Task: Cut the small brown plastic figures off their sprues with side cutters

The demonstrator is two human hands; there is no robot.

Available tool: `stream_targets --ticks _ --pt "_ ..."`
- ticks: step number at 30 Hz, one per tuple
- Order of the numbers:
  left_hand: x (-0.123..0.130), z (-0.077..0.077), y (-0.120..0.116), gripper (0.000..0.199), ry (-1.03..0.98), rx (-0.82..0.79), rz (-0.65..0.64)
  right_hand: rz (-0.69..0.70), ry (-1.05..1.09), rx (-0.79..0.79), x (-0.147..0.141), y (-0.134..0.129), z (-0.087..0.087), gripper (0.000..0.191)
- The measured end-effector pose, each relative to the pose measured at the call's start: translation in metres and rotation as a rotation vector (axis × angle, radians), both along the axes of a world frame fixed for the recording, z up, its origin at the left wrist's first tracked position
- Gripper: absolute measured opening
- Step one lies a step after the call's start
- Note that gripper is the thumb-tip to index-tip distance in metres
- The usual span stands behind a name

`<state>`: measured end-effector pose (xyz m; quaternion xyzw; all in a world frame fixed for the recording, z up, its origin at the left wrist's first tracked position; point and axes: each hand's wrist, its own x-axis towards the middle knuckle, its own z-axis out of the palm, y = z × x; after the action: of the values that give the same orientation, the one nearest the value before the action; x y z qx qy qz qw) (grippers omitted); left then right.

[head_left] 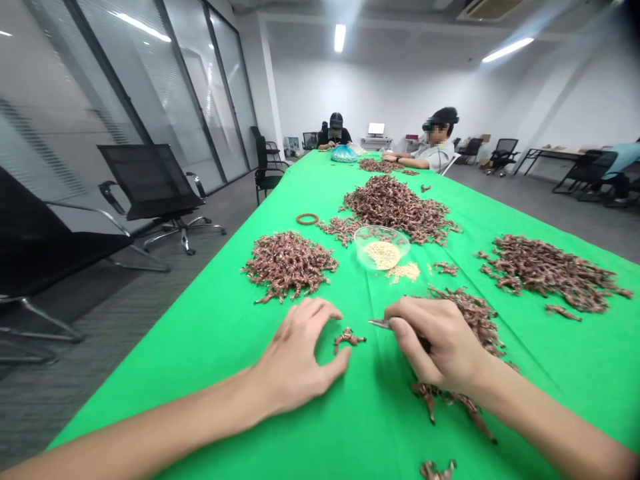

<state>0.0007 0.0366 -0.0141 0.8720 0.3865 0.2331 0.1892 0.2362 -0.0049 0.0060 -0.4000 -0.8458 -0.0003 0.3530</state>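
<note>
My left hand is spread over the green cloth, thumb and fingers curved apart around a small brown figurine that lies on the cloth. In my right hand is a thin metal tool, its pointed tip directed left toward the figurine. Under and behind my right hand lies a pile of brown figurines, partly hidden by the hand. Farther forward, a clear bowl holds pale yellow bits, and more pale bits are scattered beside it.
Brown figurine piles lie at left, far middle and right. A brown ring rests near the left edge. Two people sit at the table's far end near a blue bag. Office chairs stand at left.
</note>
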Motion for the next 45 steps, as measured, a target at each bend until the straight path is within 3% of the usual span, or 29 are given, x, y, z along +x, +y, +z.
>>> stream_targets --ticks 5,13,20,28,34,40,45 --pt "-0.001 -0.010 0.005 0.014 0.028 -0.017 -0.075 -0.066 -0.110 0.044 -0.007 0.000 -0.014 0.016" --pt "-0.012 -0.006 0.004 0.014 -0.215 -0.234 -0.293 -0.069 -0.168 0.084 -0.013 -0.020 -0.029 0.015" --pt "-0.019 0.002 -0.001 0.025 -0.203 -0.316 -0.277 -0.074 -0.116 0.080 -0.015 -0.022 -0.029 0.015" --pt "-0.024 0.004 0.011 0.042 -0.135 -0.139 -0.417 -0.067 -0.106 0.062 -0.012 -0.024 -0.033 0.009" --pt "-0.024 -0.001 0.010 0.042 -0.140 -0.090 -0.309 -0.076 -0.126 0.104 -0.012 -0.024 -0.032 0.008" --pt "-0.024 -0.003 0.009 0.045 -0.060 -0.065 -0.357 -0.085 -0.105 0.081 -0.012 -0.023 -0.031 0.010" --pt "-0.023 -0.009 0.013 0.033 -0.044 -0.089 -0.330 -0.076 -0.081 0.077 -0.011 -0.023 -0.032 0.009"
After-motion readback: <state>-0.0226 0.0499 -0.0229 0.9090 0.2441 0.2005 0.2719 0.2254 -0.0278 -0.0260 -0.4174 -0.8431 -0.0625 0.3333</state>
